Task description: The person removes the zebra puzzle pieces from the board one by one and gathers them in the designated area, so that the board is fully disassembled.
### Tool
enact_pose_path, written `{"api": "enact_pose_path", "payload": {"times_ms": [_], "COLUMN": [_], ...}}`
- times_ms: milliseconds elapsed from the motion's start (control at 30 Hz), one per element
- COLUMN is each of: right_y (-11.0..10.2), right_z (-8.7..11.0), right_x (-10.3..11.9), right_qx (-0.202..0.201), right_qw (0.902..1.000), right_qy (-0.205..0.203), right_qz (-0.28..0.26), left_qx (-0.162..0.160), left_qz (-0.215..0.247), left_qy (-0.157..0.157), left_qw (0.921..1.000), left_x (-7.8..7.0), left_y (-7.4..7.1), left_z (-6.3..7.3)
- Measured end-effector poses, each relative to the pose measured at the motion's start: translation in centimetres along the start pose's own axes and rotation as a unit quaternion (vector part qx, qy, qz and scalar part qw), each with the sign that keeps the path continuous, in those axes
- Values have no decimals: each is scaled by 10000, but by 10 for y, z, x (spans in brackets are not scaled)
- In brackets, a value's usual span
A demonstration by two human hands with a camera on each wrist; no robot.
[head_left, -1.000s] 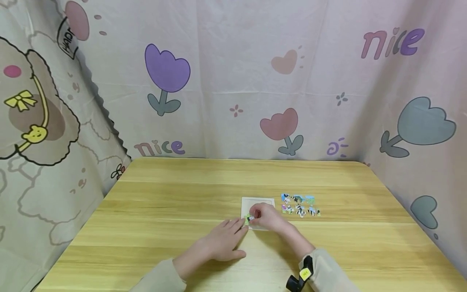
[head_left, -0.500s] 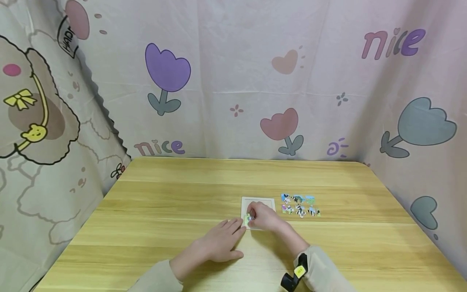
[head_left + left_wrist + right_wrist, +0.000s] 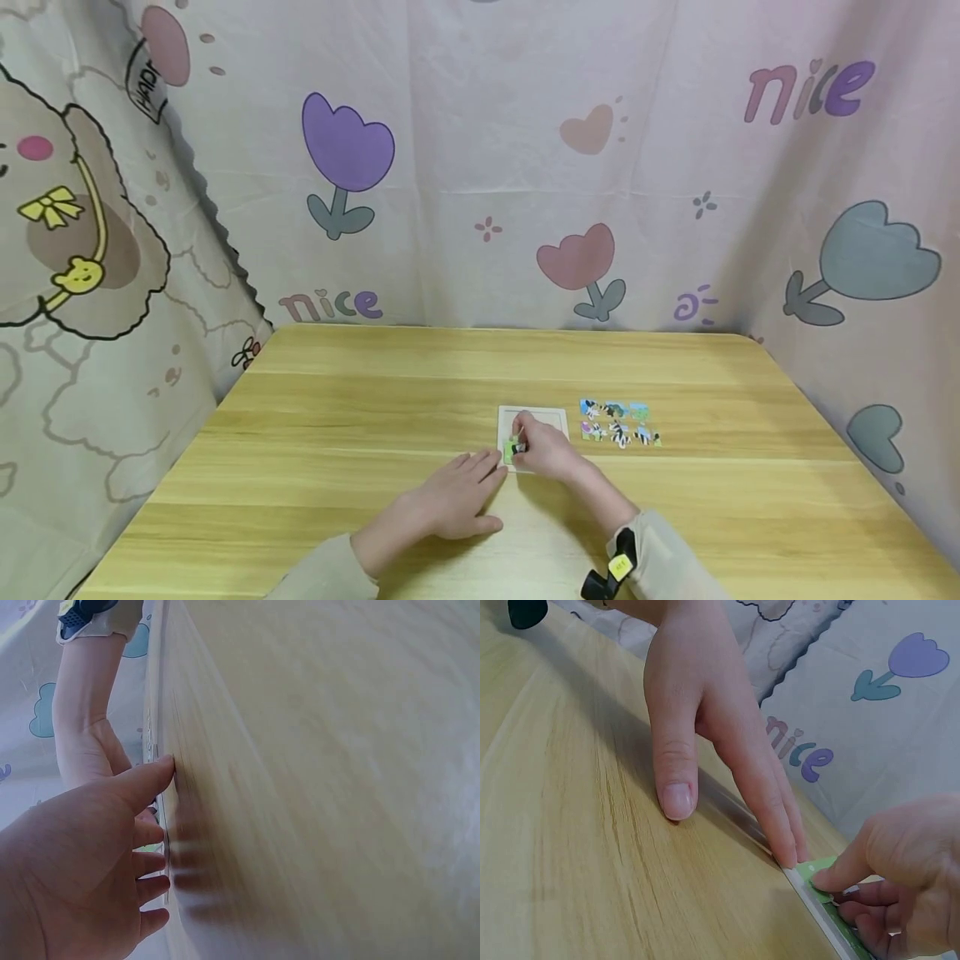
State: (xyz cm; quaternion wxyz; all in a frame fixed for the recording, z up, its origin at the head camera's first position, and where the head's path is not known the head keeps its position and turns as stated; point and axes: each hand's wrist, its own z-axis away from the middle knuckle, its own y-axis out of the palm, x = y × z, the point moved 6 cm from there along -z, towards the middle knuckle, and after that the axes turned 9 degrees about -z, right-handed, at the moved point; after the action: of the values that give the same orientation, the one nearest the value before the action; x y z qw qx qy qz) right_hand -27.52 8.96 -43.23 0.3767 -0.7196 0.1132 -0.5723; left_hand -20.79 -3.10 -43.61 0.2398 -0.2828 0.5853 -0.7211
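A white square puzzle tray (image 3: 534, 408) lies on the wooden table (image 3: 360, 400). My left hand (image 3: 459, 493) rests palm down with straight fingers, its fingertips at the tray's near left edge. In the near left corner of the tray, my right hand (image 3: 547, 447) pinches a small puzzle piece with thumb and curled fingers. A green puzzle piece (image 3: 817, 865) shows in that corner in the right wrist view, the right thumb pressing at its edge. The pinched piece is mostly hidden by the fingers.
Several loose puzzle pieces (image 3: 617, 410) with blue, green and black-and-white prints lie in two rows right of the tray. A patterned curtain (image 3: 465, 150) hangs behind the table and along its sides. A black wrist camera (image 3: 600, 583) sits on the right sleeve.
The right fingers shift and turn slightly over the tray's near left corner, still with the piece. The left hand stays in place, and the loose pieces have not moved.
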Motion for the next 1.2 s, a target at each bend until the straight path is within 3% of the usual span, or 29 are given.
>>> {"api": "enact_pose_path", "payload": {"times_ms": [400, 767, 900, 1200], "right_y": [0, -14, -28, -60], "right_z": [4, 9, 14, 29], "right_x": [-5, -20, -26, -52], "right_qx": [-23, -296, -327, -287], "right_qw": [9958, 9785, 9755, 9798], "right_qy": [-31, -266, -165, 46], "right_qz": [-909, -2023, -2167, -1977], "left_qx": [-38, -49, -56, -157], "left_qz": [-35, 43, 85, 58], "left_qy": [19, 48, 46, 64], "left_qw": [10000, 10000, 9999, 9998], "left_x": [-1, -1, -1, 0], "left_y": [-2, 1, 1, 2], "left_z": [-1, -1, -1, -1]}}
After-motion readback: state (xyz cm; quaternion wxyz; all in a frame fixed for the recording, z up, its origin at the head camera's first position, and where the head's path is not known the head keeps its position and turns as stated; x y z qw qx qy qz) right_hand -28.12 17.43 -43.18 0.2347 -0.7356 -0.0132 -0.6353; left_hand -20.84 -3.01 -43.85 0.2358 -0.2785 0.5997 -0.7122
